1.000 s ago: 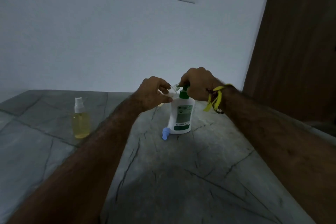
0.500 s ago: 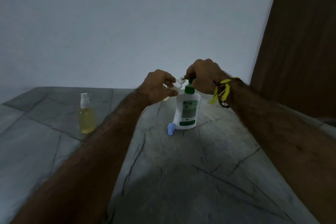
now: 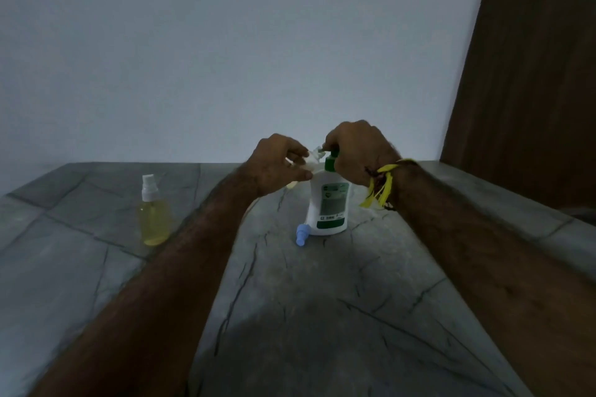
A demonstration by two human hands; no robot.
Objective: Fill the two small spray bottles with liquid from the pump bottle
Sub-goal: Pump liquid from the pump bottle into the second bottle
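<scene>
Left hand (image 3: 277,167) pinches the tiny, light spray bottle (image 3: 311,162) by its body; right hand (image 3: 354,151) grips the pump bottle (image 3: 329,203) head. Slippery stuff.

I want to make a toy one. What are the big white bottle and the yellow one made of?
The pump bottle looks like opaque white plastic with a smooth, slightly glossy skin, a green pump collar and a printed label. The spray bottle on the left looks like clear plastic, perhaps glass: yellow liquid shows through it. Its cap looks like white plastic.
</scene>
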